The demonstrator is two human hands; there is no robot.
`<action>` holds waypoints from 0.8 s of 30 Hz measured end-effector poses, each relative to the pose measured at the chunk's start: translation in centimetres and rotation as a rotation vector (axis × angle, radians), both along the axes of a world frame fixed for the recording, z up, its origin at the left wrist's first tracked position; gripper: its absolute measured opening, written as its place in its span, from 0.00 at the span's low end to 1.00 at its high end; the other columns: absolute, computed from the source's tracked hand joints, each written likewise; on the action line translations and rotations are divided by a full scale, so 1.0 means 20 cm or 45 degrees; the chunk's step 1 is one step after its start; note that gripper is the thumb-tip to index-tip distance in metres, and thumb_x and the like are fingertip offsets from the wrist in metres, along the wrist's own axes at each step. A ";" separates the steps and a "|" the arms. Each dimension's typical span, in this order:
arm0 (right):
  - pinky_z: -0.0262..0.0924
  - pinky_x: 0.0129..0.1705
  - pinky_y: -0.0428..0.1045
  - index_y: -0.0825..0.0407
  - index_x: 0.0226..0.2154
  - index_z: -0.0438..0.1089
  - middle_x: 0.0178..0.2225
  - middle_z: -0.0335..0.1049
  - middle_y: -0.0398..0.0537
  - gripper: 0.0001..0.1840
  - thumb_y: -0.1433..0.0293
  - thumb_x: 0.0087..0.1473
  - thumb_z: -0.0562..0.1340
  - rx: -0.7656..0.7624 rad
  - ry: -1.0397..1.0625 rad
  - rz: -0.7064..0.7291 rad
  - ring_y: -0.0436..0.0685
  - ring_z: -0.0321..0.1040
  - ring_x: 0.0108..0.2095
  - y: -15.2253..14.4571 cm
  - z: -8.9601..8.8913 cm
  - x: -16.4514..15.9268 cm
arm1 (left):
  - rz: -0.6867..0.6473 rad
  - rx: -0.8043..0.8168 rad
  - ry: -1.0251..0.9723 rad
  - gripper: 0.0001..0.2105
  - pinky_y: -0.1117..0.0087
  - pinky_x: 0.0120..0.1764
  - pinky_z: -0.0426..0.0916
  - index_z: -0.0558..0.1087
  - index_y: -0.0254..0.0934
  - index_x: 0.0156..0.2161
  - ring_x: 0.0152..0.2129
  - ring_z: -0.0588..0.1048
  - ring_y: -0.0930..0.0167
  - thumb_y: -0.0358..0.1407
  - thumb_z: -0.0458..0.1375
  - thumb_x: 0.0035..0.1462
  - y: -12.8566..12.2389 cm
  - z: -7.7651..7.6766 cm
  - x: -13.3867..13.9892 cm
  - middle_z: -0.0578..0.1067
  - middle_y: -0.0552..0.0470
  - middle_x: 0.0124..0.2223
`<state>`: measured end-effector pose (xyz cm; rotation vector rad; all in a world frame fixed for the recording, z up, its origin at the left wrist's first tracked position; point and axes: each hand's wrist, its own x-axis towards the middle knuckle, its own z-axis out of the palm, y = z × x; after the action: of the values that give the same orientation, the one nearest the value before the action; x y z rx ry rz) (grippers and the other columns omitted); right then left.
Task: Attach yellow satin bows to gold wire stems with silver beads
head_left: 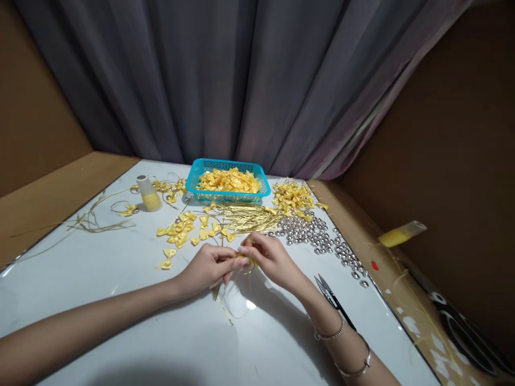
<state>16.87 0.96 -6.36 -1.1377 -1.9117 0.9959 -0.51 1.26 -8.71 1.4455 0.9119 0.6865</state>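
My left hand (213,266) and my right hand (271,260) meet above the white tabletop (181,332), fingertips pinched together. Between them is a small yellow ribbon bow (251,262), mostly covered by the fingers. Thin gold cord (226,311) trails below my left hand, its ends lying over the table. Just beyond the hands lie loose yellow bows (177,229) and a bundle of gold cord pieces (251,218). Small round silver bell-like pieces (306,231) spread out to the right of my right hand. Black thread snips (333,300) rest beside my right forearm.
A blue basket (194,182) full of yellow bows stands at the back, with a bow pile (292,195) to its right. A yellow glue-like bottle (148,194) stands left. On the cardboard at right are a similar bottle (402,234) and black-handled scissors (462,335).
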 end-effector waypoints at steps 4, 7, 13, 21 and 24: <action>0.55 0.26 0.44 0.50 0.25 0.57 0.24 0.64 0.41 0.12 0.64 0.56 0.56 -0.047 0.066 -0.030 0.49 0.62 0.23 0.01 -0.05 0.01 | 0.008 -0.045 0.013 0.16 0.79 0.14 0.47 0.72 0.31 0.22 0.10 0.55 0.82 0.43 0.57 0.52 0.01 -0.02 0.00 0.63 0.59 0.13; 0.54 0.25 0.44 0.50 0.24 0.58 0.25 0.64 0.42 0.12 0.63 0.56 0.56 -0.039 0.084 -0.069 0.49 0.61 0.23 0.02 -0.06 0.01 | 0.006 -0.068 0.017 0.17 0.78 0.14 0.46 0.72 0.31 0.21 0.09 0.53 0.82 0.44 0.58 0.51 0.01 -0.03 0.00 0.62 0.59 0.12; 0.50 0.26 0.44 0.51 0.23 0.58 0.23 0.63 0.41 0.11 0.66 0.55 0.57 0.021 0.031 -0.099 0.48 0.56 0.22 0.02 -0.06 0.01 | 0.007 -0.089 0.013 0.18 0.78 0.13 0.46 0.70 0.31 0.20 0.09 0.54 0.82 0.45 0.58 0.52 0.01 -0.05 0.00 0.61 0.59 0.12; 0.50 0.26 0.44 0.51 0.23 0.59 0.22 0.62 0.41 0.10 0.69 0.55 0.56 0.086 -0.026 -0.131 0.49 0.56 0.23 0.01 -0.06 -0.01 | 0.048 -0.121 0.042 0.16 0.78 0.13 0.47 0.73 0.31 0.24 0.09 0.53 0.81 0.45 0.59 0.49 0.00 -0.02 0.02 0.63 0.60 0.12; 0.51 0.27 0.44 0.52 0.23 0.59 0.23 0.62 0.41 0.10 0.70 0.55 0.56 0.098 -0.025 -0.138 0.49 0.57 0.24 0.00 -0.06 -0.01 | 0.079 -0.086 0.068 0.16 0.79 0.13 0.47 0.72 0.31 0.24 0.09 0.53 0.81 0.45 0.60 0.48 0.00 -0.01 0.02 0.63 0.60 0.12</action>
<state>16.63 1.03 -7.54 -1.1969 -1.8665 0.8482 -0.15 1.24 -8.93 1.3857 1.0160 0.6594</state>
